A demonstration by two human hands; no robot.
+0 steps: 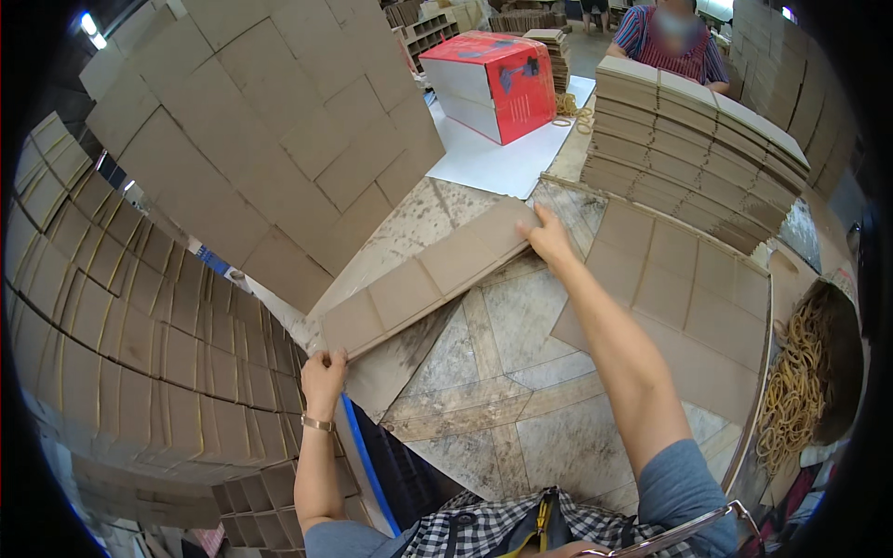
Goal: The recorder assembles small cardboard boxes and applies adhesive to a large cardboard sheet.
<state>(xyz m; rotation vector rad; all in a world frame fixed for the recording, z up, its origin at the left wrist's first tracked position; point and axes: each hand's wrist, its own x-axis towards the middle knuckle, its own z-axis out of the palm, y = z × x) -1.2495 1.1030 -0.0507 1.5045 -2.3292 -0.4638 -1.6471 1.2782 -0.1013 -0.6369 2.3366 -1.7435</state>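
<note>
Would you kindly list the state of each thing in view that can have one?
Left hand: gripping the near end of the cardboard strip.
Right hand: pressing the strip's far end.
Folded cardboard strip: flat, held over the table.
Red and white box: assembled, tipped.
Cardboard stack: flat, piled.
Rubber bands: loose heap.

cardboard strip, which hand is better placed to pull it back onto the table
Right, probably. The right hand presses the far end of the folded cardboard strip over the worn table. The left hand only pinches the near end, which hangs past the table edge by the bundled stacks.
</note>
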